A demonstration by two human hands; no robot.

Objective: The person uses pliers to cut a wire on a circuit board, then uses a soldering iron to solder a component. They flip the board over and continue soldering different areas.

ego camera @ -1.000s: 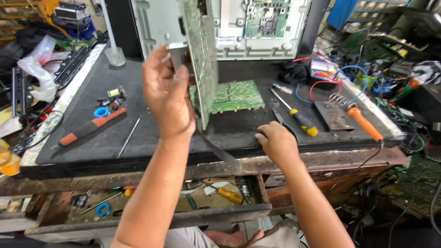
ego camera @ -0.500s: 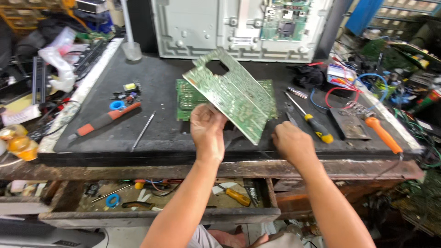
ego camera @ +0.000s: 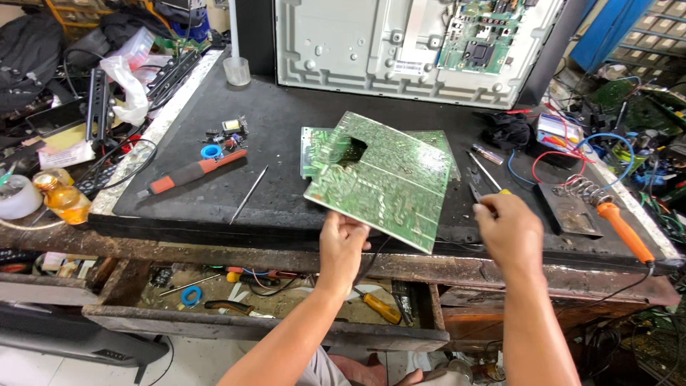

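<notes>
A green circuit board [ego camera: 382, 179] with a square cut-out near its far left corner is held by its near edge in the left hand [ego camera: 341, 246], the fingers closed around that edge. The board is tilted and raised above the black surface [ego camera: 286, 136], its solder side turned up. A second green board [ego camera: 314, 146] lies flat on the surface just beyond and partly under it.

The right hand [ego camera: 509, 232] is held over the near right part of the surface, fingers curled loosely; whether anything is gripped in it cannot be told. Just beyond its fingertips a yellow-handled screwdriver [ego camera: 489, 175] lies on the surface.

To the right, an orange-handled soldering iron [ego camera: 623, 230] is seen beside a coiled wire stand [ego camera: 580, 189]. To the left, a red and black screwdriver [ego camera: 191, 171] and a thin metal probe [ego camera: 249, 194] lie on the surface. At the far edge, a grey metal panel [ego camera: 357, 43] stands upright. Below the near edge, an open drawer [ego camera: 271, 293] with small tools is visible.
</notes>
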